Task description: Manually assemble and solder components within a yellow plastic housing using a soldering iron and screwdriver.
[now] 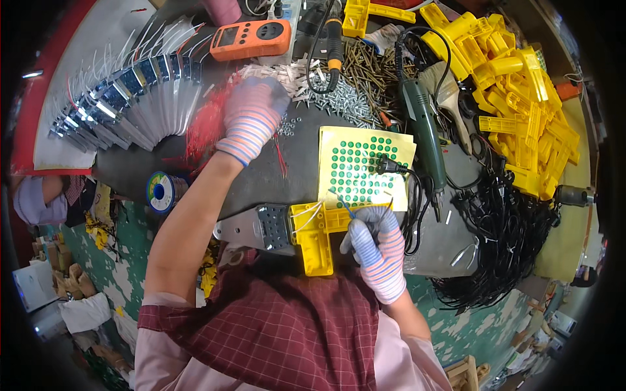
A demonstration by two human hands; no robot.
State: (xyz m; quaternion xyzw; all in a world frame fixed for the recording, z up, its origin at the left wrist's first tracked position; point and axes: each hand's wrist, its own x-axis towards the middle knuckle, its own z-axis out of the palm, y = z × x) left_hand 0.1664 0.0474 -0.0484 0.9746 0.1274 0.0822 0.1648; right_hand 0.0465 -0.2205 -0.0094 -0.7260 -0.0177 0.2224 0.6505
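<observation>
My left hand [251, 120], in a striped glove, reaches to the far side of the bench at the edge of a heap of small white pieces [300, 79]. Its fingertips are smeared, so its grip does not show. Beside it lies a bundle of thin red wires [207, 129]. My right hand [379, 251], also gloved, is closed in a pinch around thin wires, a blue one [343, 207] and a brown one, just right of a yellow plastic housing [314, 244]. White leads run over that housing, which adjoins a metal piece with a dark perforated plate [274, 226].
A sheet of green round stickers [355, 153] lies mid-bench under a black plug [389, 165]. To the right are a green power tool [422, 130], a brush [450, 98], black cords [502, 247] and yellow housings [521, 98]. Screws, an orange meter [251, 39], metal pieces [124, 98] and a solder spool [163, 191] surround.
</observation>
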